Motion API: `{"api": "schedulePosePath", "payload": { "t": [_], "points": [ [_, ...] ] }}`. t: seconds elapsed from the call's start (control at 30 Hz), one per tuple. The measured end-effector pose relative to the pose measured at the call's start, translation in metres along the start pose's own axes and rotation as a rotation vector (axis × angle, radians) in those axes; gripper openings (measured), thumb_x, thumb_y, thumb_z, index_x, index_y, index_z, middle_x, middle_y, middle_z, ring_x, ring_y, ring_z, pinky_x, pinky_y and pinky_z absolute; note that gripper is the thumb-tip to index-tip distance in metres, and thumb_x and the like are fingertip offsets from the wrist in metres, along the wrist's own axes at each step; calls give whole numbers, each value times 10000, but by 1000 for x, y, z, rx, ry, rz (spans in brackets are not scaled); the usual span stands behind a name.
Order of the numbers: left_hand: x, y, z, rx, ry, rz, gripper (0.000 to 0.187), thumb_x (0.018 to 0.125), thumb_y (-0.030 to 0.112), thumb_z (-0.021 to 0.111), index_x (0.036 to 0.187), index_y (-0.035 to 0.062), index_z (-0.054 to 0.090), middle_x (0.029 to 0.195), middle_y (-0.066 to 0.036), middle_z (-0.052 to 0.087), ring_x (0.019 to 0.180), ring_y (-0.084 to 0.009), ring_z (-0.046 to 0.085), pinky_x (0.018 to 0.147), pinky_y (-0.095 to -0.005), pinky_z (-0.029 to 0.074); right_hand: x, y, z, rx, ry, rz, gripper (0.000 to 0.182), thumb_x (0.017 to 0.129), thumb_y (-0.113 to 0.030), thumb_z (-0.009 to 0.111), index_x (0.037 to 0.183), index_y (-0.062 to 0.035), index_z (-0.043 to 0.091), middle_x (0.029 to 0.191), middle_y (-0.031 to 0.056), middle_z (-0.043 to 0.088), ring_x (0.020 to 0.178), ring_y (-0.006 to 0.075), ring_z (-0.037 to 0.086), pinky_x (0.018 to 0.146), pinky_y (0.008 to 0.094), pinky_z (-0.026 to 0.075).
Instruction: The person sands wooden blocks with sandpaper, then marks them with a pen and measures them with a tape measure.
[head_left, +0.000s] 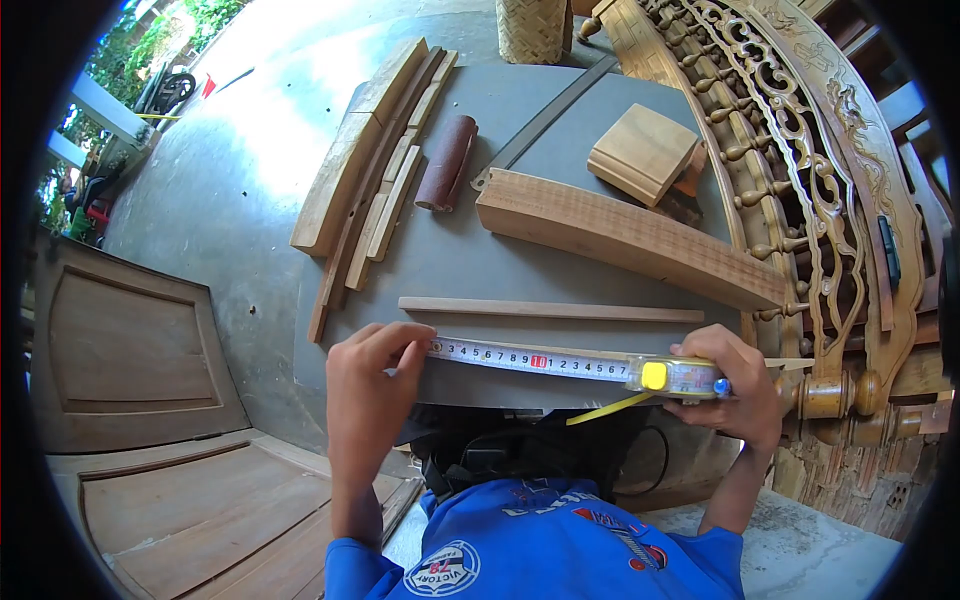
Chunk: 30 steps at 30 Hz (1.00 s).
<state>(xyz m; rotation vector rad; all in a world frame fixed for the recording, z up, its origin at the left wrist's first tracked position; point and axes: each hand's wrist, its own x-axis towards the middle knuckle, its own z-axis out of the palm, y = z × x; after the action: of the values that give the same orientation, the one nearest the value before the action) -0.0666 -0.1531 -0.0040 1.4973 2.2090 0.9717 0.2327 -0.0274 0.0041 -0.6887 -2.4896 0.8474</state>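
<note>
My left hand (372, 385) pinches the free end of a white tape measure blade (585, 367) between thumb and fingers. My right hand (745, 385) wraps round the clear tape measure case (690, 378), which has a yellow button and a yellow strap. The blade is pulled out between both hands, numbers facing up, with a red 10 near its middle. Along its far side runs a thin pale wooden strip (790, 363), partly hidden by the blade and my right hand. A second wooden strip (550, 309) lies just beyond, roughly parallel.
On the grey table (450, 270) lie a thick wooden beam (630, 235), a wooden block (645, 150), a sandpaper roll (447, 165), a metal ruler (550, 120) and several wood lengths (360, 150). Carved furniture (800, 130) borders the right side; wooden panels (140, 340) stand left.
</note>
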Motion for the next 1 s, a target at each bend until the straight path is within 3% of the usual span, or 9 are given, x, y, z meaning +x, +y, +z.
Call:
{"api": "schedulePosePath", "payload": {
  "t": [0.1,0.3,0.5,0.7,0.9,1.0],
  "points": [
    [-7,11,6,245,20,46,154,754,33,643,904,34,674,769,-132,656,661,-242,649,608,-298,495,-1,-7,4,-47,4,7,544,550,-96,810,1010,-60,520,900,113,586,769,282,616,638,341,513],
    [-15,31,18,414,11,85,239,769,178,681,886,-29,658,814,-164,643,696,-285,631,635,-358,488,0,-12,12,-63,-1,36,568,542,-122,813,1028,-64,524,929,128,590,784,300,618,659,354,517],
    [-20,29,23,478,6,90,356,791,285,651,929,-42,628,862,-174,621,763,-300,610,640,-359,499,-6,-11,12,-80,-28,61,581,534,-174,831,1018,-37,539,951,151,612,802,312,623,701,348,501],
    [-21,38,25,552,-10,14,318,796,245,656,940,-38,634,937,-158,633,813,-295,621,706,-372,488,-7,-8,12,-82,-66,109,581,558,-197,828,1026,-24,531,979,161,617,827,323,627,698,350,501],
    [-16,41,23,607,-8,217,258,776,190,659,890,-41,638,999,-152,591,892,-277,586,703,-351,495,-6,-8,10,-97,-82,75,579,603,-235,809,1042,-16,503,962,153,603,814,316,623,681,352,508],
    [-13,42,21,498,-120,132,204,778,142,652,842,-49,624,996,-160,569,916,-272,565,740,-363,478,-2,-8,9,-115,-83,4,556,654,-268,780,1034,7,482,907,146,574,763,307,618,630,366,519]
  ]
}}
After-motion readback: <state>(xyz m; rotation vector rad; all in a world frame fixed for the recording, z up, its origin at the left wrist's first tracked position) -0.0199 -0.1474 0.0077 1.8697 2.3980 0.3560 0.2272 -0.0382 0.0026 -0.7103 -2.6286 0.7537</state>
